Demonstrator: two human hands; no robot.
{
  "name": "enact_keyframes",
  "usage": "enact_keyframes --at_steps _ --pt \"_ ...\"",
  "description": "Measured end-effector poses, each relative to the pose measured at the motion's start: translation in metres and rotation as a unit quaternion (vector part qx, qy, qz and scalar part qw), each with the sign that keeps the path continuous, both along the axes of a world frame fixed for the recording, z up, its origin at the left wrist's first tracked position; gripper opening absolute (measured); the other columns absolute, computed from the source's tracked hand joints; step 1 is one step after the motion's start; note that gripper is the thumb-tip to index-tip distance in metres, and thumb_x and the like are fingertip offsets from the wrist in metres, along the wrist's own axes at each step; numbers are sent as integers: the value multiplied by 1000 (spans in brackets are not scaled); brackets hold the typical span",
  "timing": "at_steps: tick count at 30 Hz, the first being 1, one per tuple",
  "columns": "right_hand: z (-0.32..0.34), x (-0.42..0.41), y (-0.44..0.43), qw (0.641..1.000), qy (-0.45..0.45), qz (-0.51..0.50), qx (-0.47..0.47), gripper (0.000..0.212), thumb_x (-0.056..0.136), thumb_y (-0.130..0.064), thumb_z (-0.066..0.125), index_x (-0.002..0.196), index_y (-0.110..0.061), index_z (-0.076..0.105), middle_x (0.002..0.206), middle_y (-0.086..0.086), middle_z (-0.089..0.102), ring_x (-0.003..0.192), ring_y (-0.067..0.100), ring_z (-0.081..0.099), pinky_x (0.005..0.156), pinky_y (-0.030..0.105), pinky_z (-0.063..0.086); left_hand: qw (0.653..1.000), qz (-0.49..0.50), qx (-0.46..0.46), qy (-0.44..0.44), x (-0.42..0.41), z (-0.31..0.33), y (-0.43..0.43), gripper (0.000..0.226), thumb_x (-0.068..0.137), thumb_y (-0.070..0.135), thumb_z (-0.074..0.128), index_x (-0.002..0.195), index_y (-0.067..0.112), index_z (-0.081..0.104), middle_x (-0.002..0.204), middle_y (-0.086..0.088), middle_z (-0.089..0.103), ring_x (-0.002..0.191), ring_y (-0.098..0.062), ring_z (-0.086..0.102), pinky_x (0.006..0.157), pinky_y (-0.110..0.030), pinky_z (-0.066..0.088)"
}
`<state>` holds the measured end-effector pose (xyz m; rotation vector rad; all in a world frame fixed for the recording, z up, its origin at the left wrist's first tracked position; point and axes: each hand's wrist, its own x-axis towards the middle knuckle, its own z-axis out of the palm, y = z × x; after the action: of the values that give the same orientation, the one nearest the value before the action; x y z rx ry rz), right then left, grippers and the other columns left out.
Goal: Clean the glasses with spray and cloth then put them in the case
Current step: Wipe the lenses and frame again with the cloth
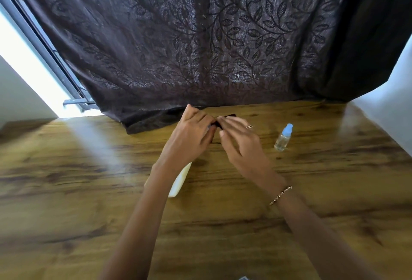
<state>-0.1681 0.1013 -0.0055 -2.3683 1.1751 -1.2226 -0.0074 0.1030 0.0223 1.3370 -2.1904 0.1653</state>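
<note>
Glasses (225, 117) pinched btwn L hand (191, 133) & R hand (242, 140); bottle (283, 138) rightward.

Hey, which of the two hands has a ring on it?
The right hand, the one nearer the spray bottle: a ring on one finger, a bracelet at its wrist. The left hand wears neither. Both hold the dark glasses.

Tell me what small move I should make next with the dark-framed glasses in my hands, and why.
Probably keep the dark-framed glasses in the left hand and reach the right hand to the clear blue-capped spray bottle: it stands apart from both hands on the wooden table, and no cloth shows clearly.
</note>
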Motion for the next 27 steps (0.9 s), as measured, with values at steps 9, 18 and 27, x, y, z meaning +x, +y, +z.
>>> enact_keyframes --at_steps 9,18,27 --pt "19 -12 -17 998 7 -37 -48 14 80 -5 72 92 -12 77 82 -3 74 84 20 63 76 47 51 999 -8 -43 -19 5 -1 1 22 94 19 46 95 6 64 91 -4 64 97 -22 50 115 -36 18" --pt "20 -16 -18 998 -4 -26 -58 13 83 -7 72 94 -11 76 85 -3 73 84 12 59 78 39 51 998 -8 -57 -18 9 6 1 20 94 18 49 95 5 65 90 -3 65 96 -20 50 117 -31 12" --pt "12 -25 -21 997 10 -53 -53 10 82 -7 72 90 -11 76 77 -3 72 82 21 61 78 43 49 998 10 -51 -19 18 -3 4 23 97 22 45 95 9 64 90 0 64 95 -20 55 117 -38 17"
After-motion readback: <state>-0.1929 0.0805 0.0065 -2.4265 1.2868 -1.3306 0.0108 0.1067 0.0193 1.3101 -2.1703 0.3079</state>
